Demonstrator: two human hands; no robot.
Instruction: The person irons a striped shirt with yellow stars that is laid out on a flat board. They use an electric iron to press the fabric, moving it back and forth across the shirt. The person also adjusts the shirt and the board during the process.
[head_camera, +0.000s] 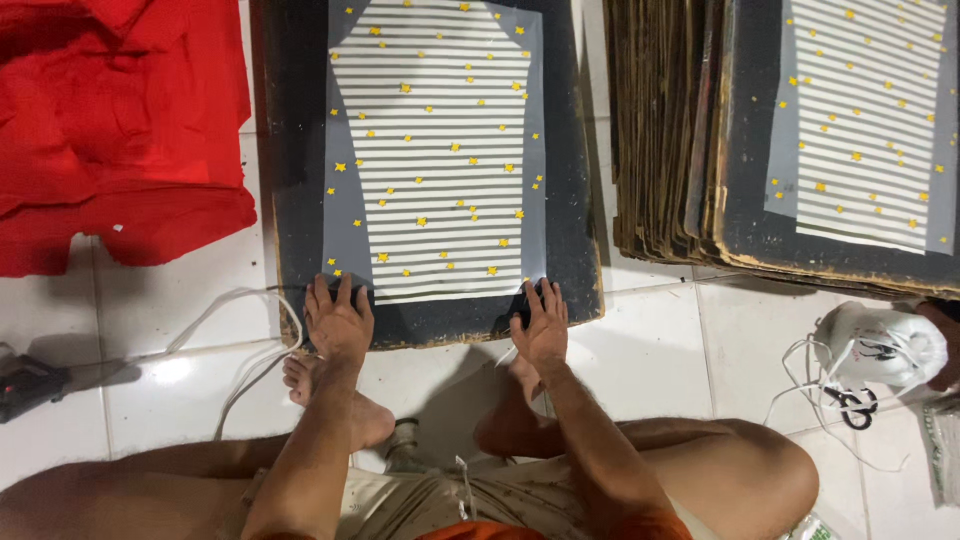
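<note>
A person sits on a white tiled floor (170, 330), seen from above. Both hands lie flat with fingers spread, holding nothing, on the near edge of a dark board (290, 150). The left hand (338, 320) presses by the lower left corner of a striped sheet (437, 150) dotted with yellow stars; the right hand (541, 325) presses by its lower right corner. Red cloth (120, 120) lies to the left. A stack of boards (670, 130) stands to the right, near what may be a white iron (880, 345).

Red cloth (115, 130) left, board stack (665, 130) right (tiles between).
</note>
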